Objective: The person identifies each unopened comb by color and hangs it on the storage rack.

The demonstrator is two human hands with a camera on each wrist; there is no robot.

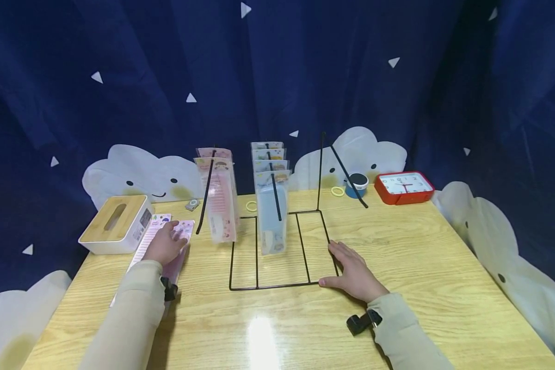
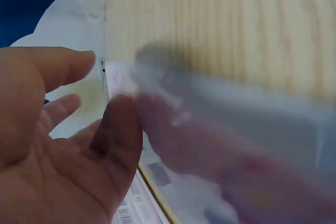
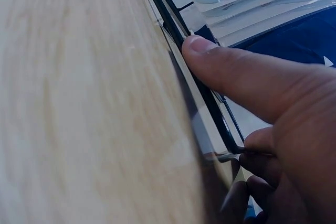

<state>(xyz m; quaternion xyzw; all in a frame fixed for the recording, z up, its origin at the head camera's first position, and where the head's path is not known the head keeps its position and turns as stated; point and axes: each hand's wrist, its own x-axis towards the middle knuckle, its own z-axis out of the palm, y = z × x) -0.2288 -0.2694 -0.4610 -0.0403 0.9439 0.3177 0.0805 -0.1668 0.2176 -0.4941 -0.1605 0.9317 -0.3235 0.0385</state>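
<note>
In the head view, my left hand [image 1: 164, 246] reaches over a pink comb in a clear packet [image 1: 183, 232] at the table's left. The left wrist view shows my thumb [image 2: 122, 129] at the blurred packet's [image 2: 252, 145] edge, my index finger apart from it. A second pink comb packet [image 1: 156, 222] lies beside, partly covered by the arm. My right hand [image 1: 353, 272] rests on the front right corner of a black wire rack [image 1: 277, 286], thumb on the front rail and fingers along the side rail. Pink comb packets [image 1: 219, 200] and several blue comb packets [image 1: 273, 210] hang from its prongs.
A white tissue box with a wooden lid [image 1: 115, 223] stands left. Behind the rack are yellow rings [image 1: 337, 191], a blue round container with a dark top [image 1: 357, 186] and a red clock [image 1: 404, 187]. A bare prong [image 1: 349, 177] slopes forward on the right.
</note>
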